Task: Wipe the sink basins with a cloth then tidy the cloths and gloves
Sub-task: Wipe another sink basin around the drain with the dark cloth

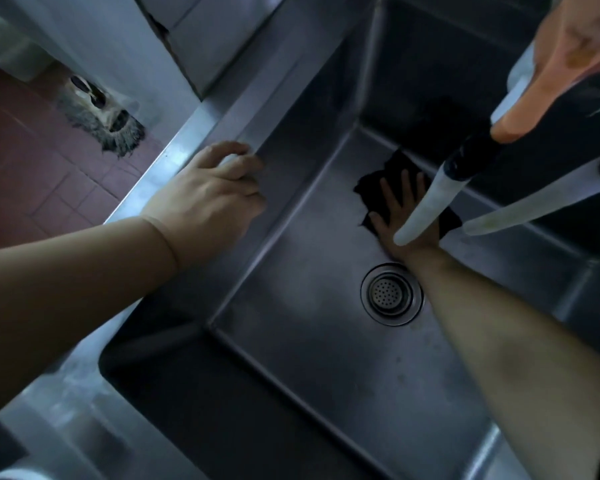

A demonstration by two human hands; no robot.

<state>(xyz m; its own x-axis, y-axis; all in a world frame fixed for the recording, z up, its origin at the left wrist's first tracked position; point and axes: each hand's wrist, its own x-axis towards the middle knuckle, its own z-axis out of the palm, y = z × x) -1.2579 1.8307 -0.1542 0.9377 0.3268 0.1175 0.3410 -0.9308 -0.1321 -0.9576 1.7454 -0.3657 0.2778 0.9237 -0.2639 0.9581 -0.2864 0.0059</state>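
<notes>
Wiping is under way: right hand (pixel 400 216) presses the dark cloth (pixel 374 188) flat on the basin (pixel 291 341) floor; left hand (pixel 208 195) grips the sink rim (pixel 257 109); tidying remains.

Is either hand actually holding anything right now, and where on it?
Right hand holds nothing: its straight fingers press the dark cloth flat on the basin floor. Left hand grips the sink's left rim, fingers curled over the edge.
</notes>
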